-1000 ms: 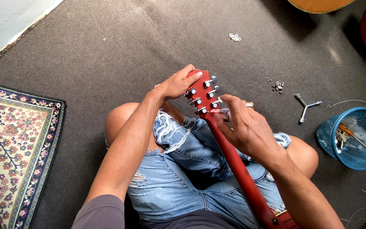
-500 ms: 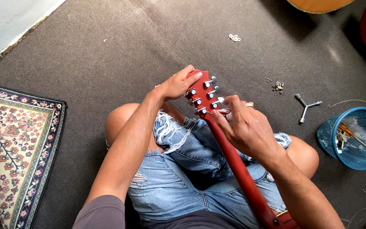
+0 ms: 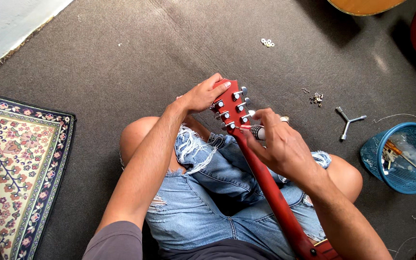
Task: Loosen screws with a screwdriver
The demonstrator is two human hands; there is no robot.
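A red guitar neck [image 3: 270, 192] runs across my lap, its back up, ending in a headstock [image 3: 231, 107] with silver tuning pegs on both sides. My left hand [image 3: 202, 95] grips the top left edge of the headstock. My right hand [image 3: 278, 142] is closed around a small ribbed silver tool [image 3: 257, 132] pressed against the lower right pegs. I sit cross-legged in torn denim shorts on a dark carpet.
Small washers [image 3: 267, 43] and a cluster of screws [image 3: 317, 98] lie on the carpet beyond the headstock. A three-armed metal wrench [image 3: 347, 120] lies right, beside a blue basket [image 3: 400, 180] of tools. A patterned rug [image 3: 15, 163] lies left. Other guitar bodies [image 3: 362, 5] show top right.
My right hand has shifted slightly at the lower right pegs, showing more of the ribbed tool. My left hand stays on the headstock.
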